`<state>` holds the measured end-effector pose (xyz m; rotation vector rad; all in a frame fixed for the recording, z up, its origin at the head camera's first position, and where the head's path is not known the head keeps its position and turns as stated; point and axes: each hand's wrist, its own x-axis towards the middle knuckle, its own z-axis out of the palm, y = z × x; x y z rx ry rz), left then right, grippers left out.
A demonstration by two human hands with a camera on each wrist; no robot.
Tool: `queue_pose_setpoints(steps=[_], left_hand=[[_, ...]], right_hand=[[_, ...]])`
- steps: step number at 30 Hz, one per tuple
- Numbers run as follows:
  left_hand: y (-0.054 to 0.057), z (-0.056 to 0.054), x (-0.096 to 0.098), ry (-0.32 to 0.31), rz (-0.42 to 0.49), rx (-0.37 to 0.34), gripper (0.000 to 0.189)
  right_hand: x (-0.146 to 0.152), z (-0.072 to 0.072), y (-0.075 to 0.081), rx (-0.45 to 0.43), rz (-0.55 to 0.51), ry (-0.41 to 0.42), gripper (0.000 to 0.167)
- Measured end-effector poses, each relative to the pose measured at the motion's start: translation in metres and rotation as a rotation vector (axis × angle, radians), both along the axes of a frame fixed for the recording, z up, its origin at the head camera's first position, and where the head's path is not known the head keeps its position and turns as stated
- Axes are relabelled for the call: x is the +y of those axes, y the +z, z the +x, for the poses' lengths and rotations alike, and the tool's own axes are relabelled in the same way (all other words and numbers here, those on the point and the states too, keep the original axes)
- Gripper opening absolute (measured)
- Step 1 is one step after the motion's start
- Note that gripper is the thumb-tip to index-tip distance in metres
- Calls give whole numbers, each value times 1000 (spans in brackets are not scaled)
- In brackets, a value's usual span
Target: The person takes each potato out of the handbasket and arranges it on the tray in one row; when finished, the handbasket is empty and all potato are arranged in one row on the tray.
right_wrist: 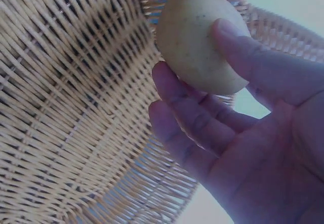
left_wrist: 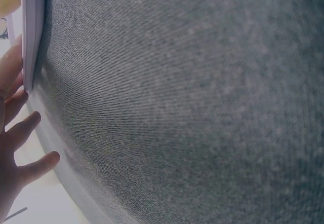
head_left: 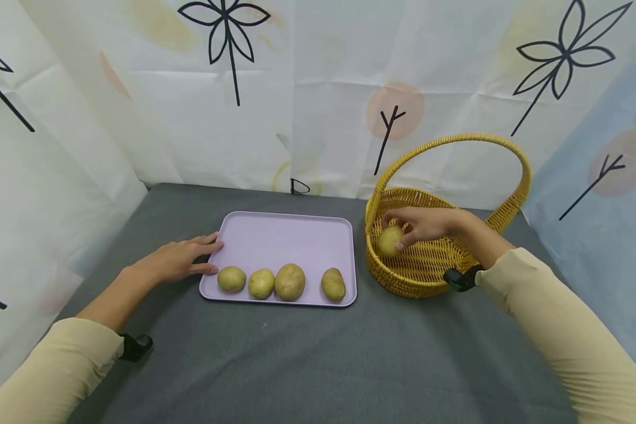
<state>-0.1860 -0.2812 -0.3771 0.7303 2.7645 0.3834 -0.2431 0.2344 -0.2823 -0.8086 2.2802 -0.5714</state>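
A potato (head_left: 390, 241) is held between the thumb and fingers of my right hand (head_left: 423, 225), inside the yellow wicker basket (head_left: 403, 287). The right wrist view shows this potato (right_wrist: 200, 41) close to the woven wall, my thumb on one side and fingers beneath. My left hand (head_left: 182, 259) rests with spread fingers at the left edge of the lilac tray (head_left: 291, 235). Along the tray's near side lie several potatoes: one at the left corner (head_left: 231, 279), a large one (head_left: 290, 282) mid-row and one apart at the right (head_left: 333, 285).
Grey cloth (head_left: 297, 359) covers the table. The basket's tall arched handle (head_left: 456, 139) rises over my right forearm. Behind the table hangs a white curtain (head_left: 318, 129) with plant drawings, and the tray stands left of the basket.
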Motion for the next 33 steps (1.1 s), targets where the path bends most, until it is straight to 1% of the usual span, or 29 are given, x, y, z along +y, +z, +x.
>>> queue_pose_setpoints(steps=[4, 6, 9, 13, 16, 19, 23, 27, 30, 33], left_hand=[[1, 0, 0, 1, -4, -5, 72], [1, 0, -1, 0, -5, -6, 72], [1, 0, -1, -2, -6, -2, 72], [1, 0, -1, -2, -7, 4, 72], [1, 0, -1, 1, -14, 0, 72], [0, 0, 0, 3, -18, -8, 73], [0, 1, 1, 4, -14, -10, 72], [0, 2, 2, -1, -13, -6, 72], [1, 2, 2, 0, -14, -6, 72], [1, 2, 3, -2, -18, -3, 72]], right_hand=[[5, 11, 10, 14, -60, -29, 49], [7, 15, 13, 2, -100, -50, 49], [8, 21, 16, -35, -177, -58, 48], [5, 27, 18, -78, -276, -43, 46], [-3, 32, 18, -94, -314, -21, 44], [-14, 37, 15, -104, -323, 20, 44], [-31, 42, 9, -111, -326, 46, 46], [-50, 46, 3, -119, -357, 75, 43], [-64, 49, -4, -140, -381, 87, 44], [-77, 51, -11, -138, -375, 78, 45]])
